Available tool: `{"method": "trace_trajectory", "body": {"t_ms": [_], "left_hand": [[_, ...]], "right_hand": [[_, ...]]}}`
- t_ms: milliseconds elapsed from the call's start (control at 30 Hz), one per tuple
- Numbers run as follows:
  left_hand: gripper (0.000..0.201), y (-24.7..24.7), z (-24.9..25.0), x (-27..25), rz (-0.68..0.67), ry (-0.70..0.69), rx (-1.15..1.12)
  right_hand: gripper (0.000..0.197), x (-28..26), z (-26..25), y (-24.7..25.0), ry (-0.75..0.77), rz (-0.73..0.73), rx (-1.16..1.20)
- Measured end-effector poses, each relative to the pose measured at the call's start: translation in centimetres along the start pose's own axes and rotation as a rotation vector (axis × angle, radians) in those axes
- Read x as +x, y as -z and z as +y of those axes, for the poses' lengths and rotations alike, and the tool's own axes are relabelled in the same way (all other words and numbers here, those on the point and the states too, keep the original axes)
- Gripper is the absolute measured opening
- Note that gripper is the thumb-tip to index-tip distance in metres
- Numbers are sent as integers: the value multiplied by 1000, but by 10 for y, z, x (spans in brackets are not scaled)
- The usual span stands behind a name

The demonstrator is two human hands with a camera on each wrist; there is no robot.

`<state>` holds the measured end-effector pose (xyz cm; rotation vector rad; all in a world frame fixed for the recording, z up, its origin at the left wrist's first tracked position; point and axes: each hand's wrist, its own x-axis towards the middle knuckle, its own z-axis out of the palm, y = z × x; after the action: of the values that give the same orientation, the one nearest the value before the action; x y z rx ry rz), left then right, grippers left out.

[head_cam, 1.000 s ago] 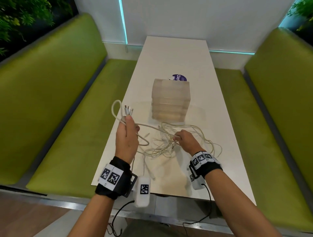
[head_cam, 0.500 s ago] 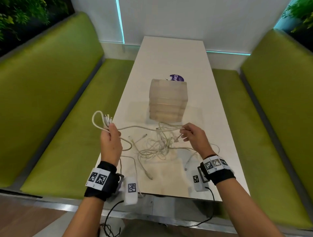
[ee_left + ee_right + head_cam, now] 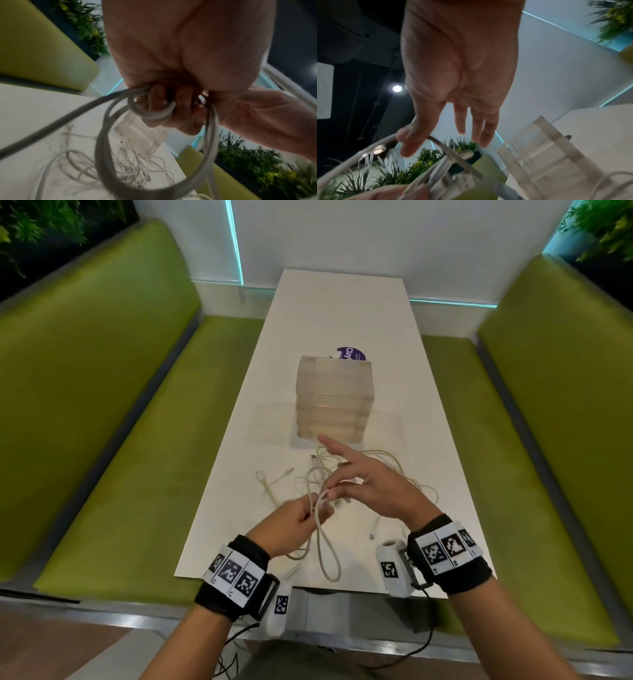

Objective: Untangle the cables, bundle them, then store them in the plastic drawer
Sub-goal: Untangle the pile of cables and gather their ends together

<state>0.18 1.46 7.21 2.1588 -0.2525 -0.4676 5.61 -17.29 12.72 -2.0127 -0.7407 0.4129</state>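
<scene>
gripping a thick white cable (image 3: 320, 529) in curled fingers, the left hand (image 3: 287, 527) holds it looped above the near end of the white desk (image 3: 428, 440); the left wrist view shows the cable coiled round those fingers (image 3: 159, 102), with a loop hanging below. the right hand (image 3: 373, 487) sits just right of it, its thumb and forefinger pinching the same cable where the hands meet, the other fingers spread straight toward the far side. a tangle of thin white cables (image 3: 342, 474) lies on the desk under and beyond both hands. just beyond it stands the translucent plastic drawer unit (image 3: 334, 398), drawers closed. green benches (image 3: 120, 440) flank the desk.
</scene>
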Motion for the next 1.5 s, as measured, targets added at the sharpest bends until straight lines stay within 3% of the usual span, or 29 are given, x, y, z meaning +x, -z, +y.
{"method": "trace_trajectory", "body": {"t_ms": [100, 233, 367, 467, 533, 667, 733, 867, 967, 1067, 1133, 1233, 1333, 1500], "left_hand": [[38, -6, 8, -1, -73, -61, 50], [28, -4, 7, -2, -19, -52, -52], [45, 5, -5, -8, 93, 41, -452], [29, 11, -6, -11, 73, 57, -871], [19, 14, -3, -9, 98, 77, -1034], [19, 6, 5, -7, 128, 108, -835], [18, 1, 7, -6, 133, 106, -746], [23, -3, 6, -4, 186, 140, -760], [25, -4, 6, -1, 213, 174, -813], [31, -2, 6, 1, 230, 196, -842], [30, 3, 3, 1, 340, 198, -828], [31, 19, -5, -4, 545, 185, -917], [31, 34, -6, -13, 583, 188, -1079], [29, 37, 3, -17, 545, 154, -1136]], "right_hand": [[10, 2, 0, 1, -110, -109, -38], [8, -3, 5, 1, -95, 31, 17], [19, -14, 9, 2, -54, 147, 188], [37, -22, 10, -4, -81, 84, 349], [47, -23, 10, -9, -111, 48, 391], [26, -14, 6, -30, -126, 27, 218], [20, -10, 5, -40, -147, 86, 228], [17, -7, 7, -53, -171, 235, 296], [13, -9, 6, -56, -160, 256, 300], [7, -10, 4, -55, -164, 162, 230], [7, -14, 3, -52, -191, 65, 218], [7, -27, 10, -48, -221, -129, 385], [6, -43, 26, -63, -274, -319, 537], [9, -50, 54, -103, -313, -324, 64]]}}
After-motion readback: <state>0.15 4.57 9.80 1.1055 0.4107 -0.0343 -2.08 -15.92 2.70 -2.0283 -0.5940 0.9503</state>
